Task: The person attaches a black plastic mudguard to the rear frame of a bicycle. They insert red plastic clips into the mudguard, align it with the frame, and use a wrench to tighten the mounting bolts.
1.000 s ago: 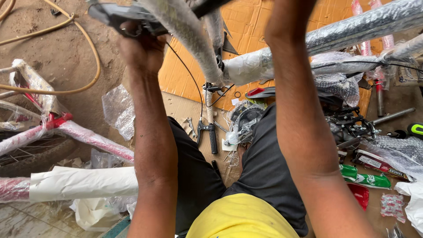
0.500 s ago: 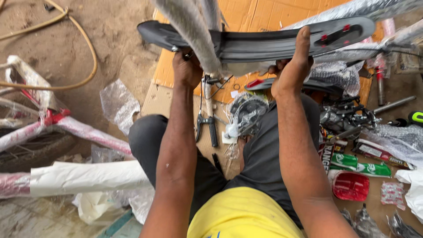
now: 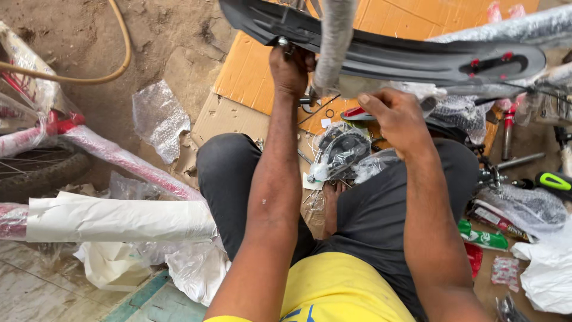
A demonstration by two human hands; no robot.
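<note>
Dirt floor strewn with flattened cardboard (image 3: 250, 77) and plastic wrap: left hand (image 3: 290, 70) pinched on a bolt (image 3: 282, 42) under the black mudguard (image 3: 387, 50) held overhead, right hand (image 3: 396, 119) just below it, fingers curled, grip unclear, beside the wrapped frame tube (image 3: 333, 42).

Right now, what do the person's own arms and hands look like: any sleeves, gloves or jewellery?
Both arms are bare along all that shows, with no sleeve visible on either. The left hand and right hand wear no gloves; no ring, watch or bracelet is visible. A few pale specks mark the left forearm. Below them show a yellow shirt and dark grey trousers.
</note>
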